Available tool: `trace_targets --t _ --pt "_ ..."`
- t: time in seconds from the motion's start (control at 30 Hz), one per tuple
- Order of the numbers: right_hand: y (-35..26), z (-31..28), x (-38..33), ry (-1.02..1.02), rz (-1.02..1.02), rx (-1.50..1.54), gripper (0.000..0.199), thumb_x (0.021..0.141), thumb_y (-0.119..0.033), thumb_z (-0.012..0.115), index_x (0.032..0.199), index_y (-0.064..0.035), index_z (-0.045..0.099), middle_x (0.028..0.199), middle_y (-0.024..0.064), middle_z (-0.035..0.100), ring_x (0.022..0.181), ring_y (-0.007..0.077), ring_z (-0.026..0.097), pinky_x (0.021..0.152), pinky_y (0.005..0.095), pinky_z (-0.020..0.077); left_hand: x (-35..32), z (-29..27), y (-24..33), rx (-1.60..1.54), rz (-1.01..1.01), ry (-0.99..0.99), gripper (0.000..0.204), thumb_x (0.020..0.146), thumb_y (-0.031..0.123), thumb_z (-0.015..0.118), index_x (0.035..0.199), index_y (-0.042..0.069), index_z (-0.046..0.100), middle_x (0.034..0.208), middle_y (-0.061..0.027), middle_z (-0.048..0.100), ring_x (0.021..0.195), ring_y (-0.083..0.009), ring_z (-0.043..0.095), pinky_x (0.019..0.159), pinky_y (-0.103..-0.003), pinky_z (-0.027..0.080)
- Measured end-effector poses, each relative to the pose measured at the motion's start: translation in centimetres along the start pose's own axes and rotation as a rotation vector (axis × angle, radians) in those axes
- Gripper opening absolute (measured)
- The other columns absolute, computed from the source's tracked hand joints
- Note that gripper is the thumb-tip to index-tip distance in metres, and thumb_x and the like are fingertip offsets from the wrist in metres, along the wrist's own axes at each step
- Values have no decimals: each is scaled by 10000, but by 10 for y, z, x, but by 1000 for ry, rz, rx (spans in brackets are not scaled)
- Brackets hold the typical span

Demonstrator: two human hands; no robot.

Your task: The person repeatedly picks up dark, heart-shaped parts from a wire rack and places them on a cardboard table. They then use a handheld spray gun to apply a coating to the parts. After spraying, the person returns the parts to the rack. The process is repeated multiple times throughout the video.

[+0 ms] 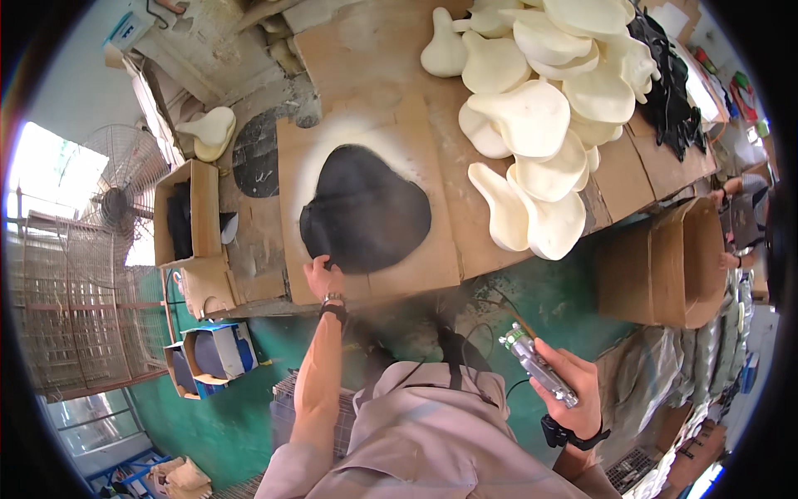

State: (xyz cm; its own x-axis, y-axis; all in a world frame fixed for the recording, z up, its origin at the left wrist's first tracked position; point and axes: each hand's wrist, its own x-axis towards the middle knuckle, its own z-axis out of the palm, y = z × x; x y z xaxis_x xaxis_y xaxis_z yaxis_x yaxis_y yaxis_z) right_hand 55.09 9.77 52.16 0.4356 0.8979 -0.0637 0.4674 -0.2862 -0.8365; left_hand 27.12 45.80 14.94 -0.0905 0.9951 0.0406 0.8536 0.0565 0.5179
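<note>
A black, rounded saddle-cover piece [366,208] lies on a cardboard sheet [436,258] on the table. A whitish haze of residue rings it on the cardboard. At its lower left edge is my left hand [320,279], fingers bent and pinching the rim. My right hand [578,382] is wrapped round a metal spray gun [539,364], held off to the right over the floor, away from the cover. Its nozzle end points up and left. A thin hose runs near my waist; where it joins the gun I cannot make out.
Cream foam saddle pads [532,116] are heaped at the table's right, beside black pieces [669,91]. On the left stand a small open carton [204,212], another foam pad [212,129] and a fan [114,200]. A large carton [640,266] and another person's hand [731,260] are at right.
</note>
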Motion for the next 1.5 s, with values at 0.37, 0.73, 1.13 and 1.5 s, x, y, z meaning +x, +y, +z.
trace_targets --t 0.37,0.73,1.13,1.5 --pt "58 84 73 -338 -150 0 633 792 -40 707 1411 -43 575 1104 182 688 960 398 664 822 434 539 46 -42 84 -1709 -746 -501 88 858 8 651 889 59 586 851 -51 581 785 -229 580 861 -416 559" --pt "105 275 247 -120 61 -101 356 855 -150 694 1204 -77 677 966 219 727 960 443 684 816 530 551 142 -104 209 -1974 -541 -630 291 731 31 553 1011 12 632 1031 -106 704 1025 -339 655 1018 -473 501" --pt "112 296 277 -183 399 -250 451 861 -159 670 1308 -104 691 1068 263 724 1034 438 686 910 502 549 269 -220 216 -2313 97 -784 474 808 77 560 1261 -59 593 1275 -205 668 1215 -399 610 1123 -573 420" --pt "170 290 274 -286 99 -88 515 813 -151 699 1308 -15 665 907 224 726 877 343 727 788 417 551 51 -307 34 -2274 -110 -7 475 741 79 544 1185 -32 672 1238 -164 712 1186 -347 662 1111 -526 469"
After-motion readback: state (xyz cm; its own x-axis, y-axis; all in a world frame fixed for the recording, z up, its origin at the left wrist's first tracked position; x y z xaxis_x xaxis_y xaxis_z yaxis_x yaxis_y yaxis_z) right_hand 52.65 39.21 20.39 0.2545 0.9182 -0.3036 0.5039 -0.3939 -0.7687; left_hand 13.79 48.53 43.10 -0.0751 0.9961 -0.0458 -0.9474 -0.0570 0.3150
